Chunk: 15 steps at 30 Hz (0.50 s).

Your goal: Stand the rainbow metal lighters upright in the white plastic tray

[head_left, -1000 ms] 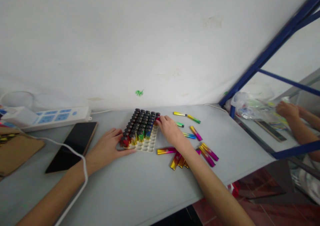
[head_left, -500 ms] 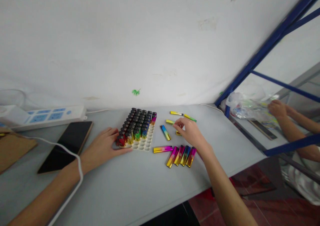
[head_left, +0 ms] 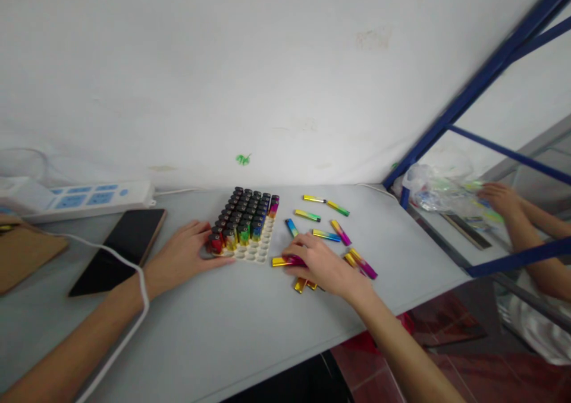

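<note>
A white tray with round holes holds several upright lighters with black tops; its right column and front rows show bare holes. My left hand rests at the tray's left front corner, thumb along the front edge and fingers apart, holding nothing. Right of the tray, my right hand has its fingers closed on a yellow and purple lighter lying on the table. Partly under that hand are other lighters. Beyond it lie a green and yellow lighter, a blue and yellow one and several more.
A black phone, a white power strip and a brown cardboard piece are at the left. A white cable crosses over my left forearm. Behind the blue frame at right, another person's hands touch plastic bags.
My right hand has moved from the farther lighters down and left onto the yellow and purple one. Several nearer lighters now lie in different places. My left hand stays at the tray.
</note>
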{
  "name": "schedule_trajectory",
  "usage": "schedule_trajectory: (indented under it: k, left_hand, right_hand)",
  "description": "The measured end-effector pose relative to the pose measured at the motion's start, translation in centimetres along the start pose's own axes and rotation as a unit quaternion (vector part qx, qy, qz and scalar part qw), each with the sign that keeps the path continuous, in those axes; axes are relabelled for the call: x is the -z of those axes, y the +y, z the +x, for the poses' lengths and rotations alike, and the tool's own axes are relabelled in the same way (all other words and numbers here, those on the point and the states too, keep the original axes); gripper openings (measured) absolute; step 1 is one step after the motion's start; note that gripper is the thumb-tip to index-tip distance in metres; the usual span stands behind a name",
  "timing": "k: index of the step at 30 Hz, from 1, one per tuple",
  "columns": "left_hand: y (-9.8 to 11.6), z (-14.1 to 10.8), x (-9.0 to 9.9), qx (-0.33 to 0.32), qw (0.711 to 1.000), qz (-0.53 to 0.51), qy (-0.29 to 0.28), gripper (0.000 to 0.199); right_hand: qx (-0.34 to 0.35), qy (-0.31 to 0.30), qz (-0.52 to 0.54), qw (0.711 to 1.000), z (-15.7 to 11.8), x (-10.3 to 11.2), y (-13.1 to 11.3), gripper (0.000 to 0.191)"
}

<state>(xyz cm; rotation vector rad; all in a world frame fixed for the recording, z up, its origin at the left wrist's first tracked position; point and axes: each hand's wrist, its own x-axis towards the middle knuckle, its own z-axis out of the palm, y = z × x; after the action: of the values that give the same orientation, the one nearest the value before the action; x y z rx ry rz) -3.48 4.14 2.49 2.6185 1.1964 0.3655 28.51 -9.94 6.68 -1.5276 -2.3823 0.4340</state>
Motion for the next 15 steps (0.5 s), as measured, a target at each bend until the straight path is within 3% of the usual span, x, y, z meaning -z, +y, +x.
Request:
schedule_trajectory:
  k: [4,8,12,15]
  left_hand:
    - [0.1,-0.1,0.0,-0.006,1.000,0.004,0.002,0.059]
    - [0.3,-0.1,0.1,-0.008,1.000,0.005,0.003,0.061]
    - [0.2,-0.1,0.1,-0.012,1.000,-0.003,0.004,0.065]
    - [0.0,-0.1,-0.1,-0.010,1.000,0.003,0.009,0.062]
  right_hand:
    - [-0.003,-0.008,-0.024,1.000,1.4,-0.2,1.0,0.016]
    - [0.009,0.065,0.102,0.993,1.0,0.8,0.8,0.015]
    - [0.029,0.147,0.309,0.939,1.3,1.2,0.6,0.022]
    - [0.007,0.167,0.397,0.903,3.1,1.4,1.1,0.030]
